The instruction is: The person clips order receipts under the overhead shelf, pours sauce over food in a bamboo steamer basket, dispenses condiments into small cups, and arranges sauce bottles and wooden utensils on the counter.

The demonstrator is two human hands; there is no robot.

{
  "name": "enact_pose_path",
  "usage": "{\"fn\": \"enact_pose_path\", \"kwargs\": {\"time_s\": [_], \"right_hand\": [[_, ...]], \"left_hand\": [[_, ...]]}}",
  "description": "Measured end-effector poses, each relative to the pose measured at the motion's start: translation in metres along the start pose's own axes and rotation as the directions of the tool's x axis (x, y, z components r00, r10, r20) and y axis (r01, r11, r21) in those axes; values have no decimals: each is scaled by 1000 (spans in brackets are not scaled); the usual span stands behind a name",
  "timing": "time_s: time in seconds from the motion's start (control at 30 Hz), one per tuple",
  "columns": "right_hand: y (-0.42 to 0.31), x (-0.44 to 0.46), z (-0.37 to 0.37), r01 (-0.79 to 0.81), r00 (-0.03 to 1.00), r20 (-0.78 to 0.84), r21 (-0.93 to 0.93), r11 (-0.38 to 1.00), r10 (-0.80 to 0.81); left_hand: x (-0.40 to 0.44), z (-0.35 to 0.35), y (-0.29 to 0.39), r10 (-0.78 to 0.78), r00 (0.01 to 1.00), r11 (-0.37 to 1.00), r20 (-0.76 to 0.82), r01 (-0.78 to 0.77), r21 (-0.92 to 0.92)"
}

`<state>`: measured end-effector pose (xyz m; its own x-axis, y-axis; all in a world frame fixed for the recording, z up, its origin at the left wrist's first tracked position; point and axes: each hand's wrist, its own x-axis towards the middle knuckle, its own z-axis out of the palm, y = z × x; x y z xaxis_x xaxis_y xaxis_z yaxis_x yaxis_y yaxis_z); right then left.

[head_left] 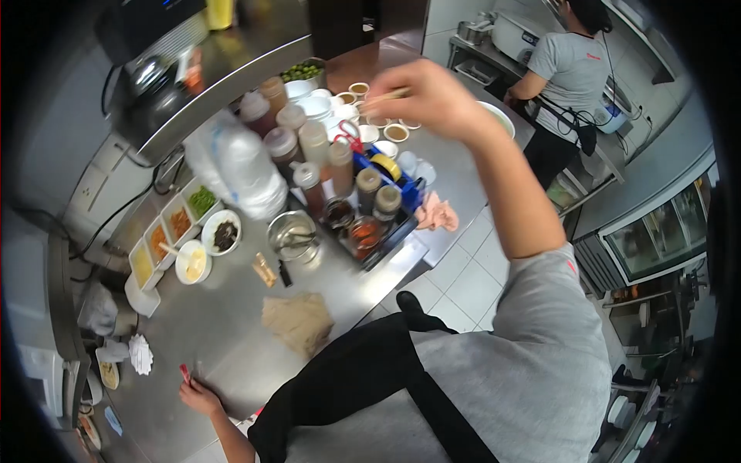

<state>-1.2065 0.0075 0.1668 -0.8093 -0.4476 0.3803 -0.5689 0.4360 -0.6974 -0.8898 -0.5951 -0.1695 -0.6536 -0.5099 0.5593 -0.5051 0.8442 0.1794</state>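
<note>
My right hand (432, 96) is raised above several small cups of brown sauce (396, 133). Its fingers are pinched and blurred, with a thin pale-brown thing at their tips that I cannot make out. Low on the left, my left hand (201, 397) is at the steel counter (224, 332), its fingers closed on a small red object (185, 373). A crumpled tan cloth (298, 320) lies on the counter between me and a metal bowl (293, 237) with utensils inside. Red-handled scissors (349, 137) stand near the squeeze bottles (314, 144).
A black caddy of jars (370, 231) stands at the counter's right edge, by a pink cloth (437, 212). White containers of toppings (179, 222) line the wall beside a plastic bag (235, 166). Another person (567, 81) works at the back right. A glass-door fridge (656, 231) stands at right.
</note>
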Motion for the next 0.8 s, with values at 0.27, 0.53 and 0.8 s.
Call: {"fn": "enact_pose_path", "kwargs": {"time_s": [0.27, 0.53, 0.8], "right_hand": [[247, -68, -206, -680, 727, -503, -429, 595, 468], [467, -62, -232, -620, 678, -364, -749, 232, 639], [398, -34, -271, -607, 770, -585, -552, 571, 253]], "left_hand": [[-45, 3, 108, -122, 992, 991, 6, 122, 50], [-72, 5, 198, -183, 983, 978, 32, 179, 111], [-68, 0, 212, -250, 967, 944, -40, 253, 211]]}}
